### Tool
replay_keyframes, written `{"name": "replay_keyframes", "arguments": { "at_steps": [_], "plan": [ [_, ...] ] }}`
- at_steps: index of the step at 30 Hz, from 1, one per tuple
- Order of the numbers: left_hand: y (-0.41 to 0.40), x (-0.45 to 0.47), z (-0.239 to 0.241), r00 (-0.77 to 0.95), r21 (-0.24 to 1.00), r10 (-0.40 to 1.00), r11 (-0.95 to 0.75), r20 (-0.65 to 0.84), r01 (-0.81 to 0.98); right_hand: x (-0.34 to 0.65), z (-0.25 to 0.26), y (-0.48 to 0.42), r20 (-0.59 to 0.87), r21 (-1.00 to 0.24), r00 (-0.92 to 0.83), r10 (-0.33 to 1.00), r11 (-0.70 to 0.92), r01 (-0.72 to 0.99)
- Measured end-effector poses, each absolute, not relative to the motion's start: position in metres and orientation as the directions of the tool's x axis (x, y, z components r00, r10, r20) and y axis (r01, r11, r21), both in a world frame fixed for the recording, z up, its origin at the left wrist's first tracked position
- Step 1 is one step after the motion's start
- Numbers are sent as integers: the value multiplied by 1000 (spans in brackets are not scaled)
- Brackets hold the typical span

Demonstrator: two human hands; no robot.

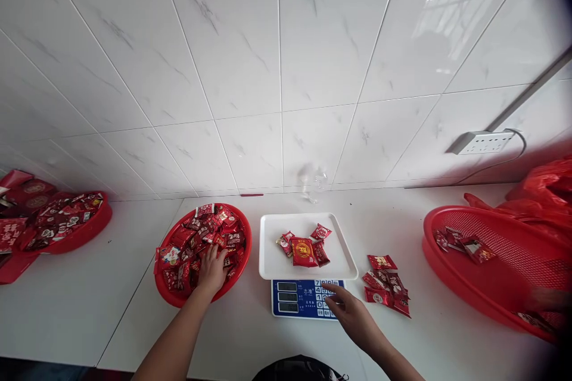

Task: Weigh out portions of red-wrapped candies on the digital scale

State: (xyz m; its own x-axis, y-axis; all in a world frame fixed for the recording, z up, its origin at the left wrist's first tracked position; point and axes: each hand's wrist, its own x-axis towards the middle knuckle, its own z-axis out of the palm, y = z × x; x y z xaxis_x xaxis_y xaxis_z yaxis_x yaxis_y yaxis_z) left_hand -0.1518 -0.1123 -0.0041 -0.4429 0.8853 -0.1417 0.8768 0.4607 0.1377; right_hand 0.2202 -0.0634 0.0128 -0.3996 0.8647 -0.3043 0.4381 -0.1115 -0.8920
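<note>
A white worktop [53,303] lies below. With the blue scale [304,309] as clock centre, a large red basket [460,292] stands at three o'clock, another person's blurred hand [547,298] in it, and a smaller red basket [248,247] at nine. The scale bears a white tray [277,265]. The left hand [213,271] touches the red packets [206,231] heaped at nine; whether its grip is clamped cannot be told. The right hand [351,309] is at the keypad [319,305], toward five o'clock, grip apart. A few packets lie on the tray, and loose packets [379,280] between three and four o'clock.
</note>
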Motion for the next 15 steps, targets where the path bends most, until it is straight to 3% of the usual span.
{"name": "replay_keyframes", "arguments": {
  "at_steps": [3,15],
  "plan": [
    [-108,-150,-6,-424,34,883,439,-199,898,219,11,-66,-286,-883,-421,861,-67,464],
    [-99,-158,4,-346,-6,934,347,-87,938,220,14,-71,-304,-877,-483,821,-43,479]
  ]
}}
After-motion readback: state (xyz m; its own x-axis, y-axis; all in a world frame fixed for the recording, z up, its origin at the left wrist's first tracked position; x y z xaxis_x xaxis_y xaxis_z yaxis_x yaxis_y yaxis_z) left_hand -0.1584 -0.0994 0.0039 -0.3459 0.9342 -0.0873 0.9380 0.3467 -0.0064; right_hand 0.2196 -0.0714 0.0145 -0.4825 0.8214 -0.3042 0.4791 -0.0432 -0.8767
